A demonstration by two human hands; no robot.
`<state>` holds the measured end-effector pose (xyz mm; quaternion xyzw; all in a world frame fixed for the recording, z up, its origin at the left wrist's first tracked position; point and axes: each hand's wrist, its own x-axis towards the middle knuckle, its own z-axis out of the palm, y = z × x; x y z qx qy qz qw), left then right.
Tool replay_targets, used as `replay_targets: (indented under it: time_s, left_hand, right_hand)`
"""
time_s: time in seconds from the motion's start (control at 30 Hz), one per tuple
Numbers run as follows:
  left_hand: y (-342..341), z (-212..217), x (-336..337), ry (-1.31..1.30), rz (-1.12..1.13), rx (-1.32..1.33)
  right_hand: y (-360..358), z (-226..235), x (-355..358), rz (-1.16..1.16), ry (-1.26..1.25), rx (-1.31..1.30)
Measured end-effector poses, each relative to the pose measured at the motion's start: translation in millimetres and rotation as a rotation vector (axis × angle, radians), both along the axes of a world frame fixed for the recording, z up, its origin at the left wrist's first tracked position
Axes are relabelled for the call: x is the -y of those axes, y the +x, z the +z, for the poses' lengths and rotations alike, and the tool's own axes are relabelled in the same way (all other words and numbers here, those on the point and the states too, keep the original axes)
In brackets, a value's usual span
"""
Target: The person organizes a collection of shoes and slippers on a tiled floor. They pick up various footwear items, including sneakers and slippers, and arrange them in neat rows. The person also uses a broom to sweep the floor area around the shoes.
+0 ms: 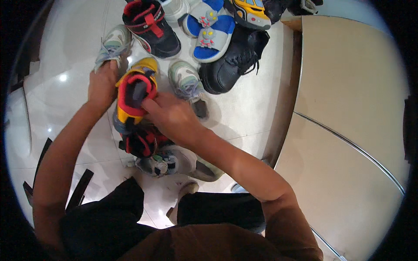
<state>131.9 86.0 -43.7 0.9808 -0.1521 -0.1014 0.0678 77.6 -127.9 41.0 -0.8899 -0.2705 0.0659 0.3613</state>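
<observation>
Item in hand: one child's yellow-and-red sneaker (136, 93), held above the white tiled floor (244, 108), opening toward you. Your left hand (102, 85) is closed round its far side near the toe; your right hand (170, 116) grips the near side, fingers curled with the fingertips pressing in at the collar. Progress, as I judge it: early to middle, since you are handling this one shoe while most of the footwear lies loose and unpaired. Directly beneath your hands: a red-and-black shoe (140, 143) and a grey sneaker (172, 161), touching each other. Just beyond: two pale grey-green sneakers, one (112, 45) by your left hand, one (188, 85) beside your right. Farther off: a black-and-red sneaker (152, 26), blue-and-grey sandals (211, 32), a black leather lace-up shoe (233, 63). A beige cabinet (348, 108) stands to your right.
</observation>
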Motion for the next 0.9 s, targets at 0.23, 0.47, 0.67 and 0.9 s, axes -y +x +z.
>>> replay_targets:
  time_s: [0.23,0.47,0.67,0.9]
  left_hand:
    - [1,16,12,0.087,0.033,-0.012]
    - [6,20,11,0.109,0.032,-0.062]
    - [8,-21,-20,-0.088,-0.025,-0.016]
    - [9,-21,-21,-0.183,-0.112,0.036]
  right_hand:
    - [-16,-13,-20,-0.131,-0.034,0.095]
    - [-39,-16,-34,-0.211,-0.101,0.003]
    - [-63,43,49,-0.125,-0.166,-0.166]
    - [-222,115,226,-0.912,-0.245,-0.535]
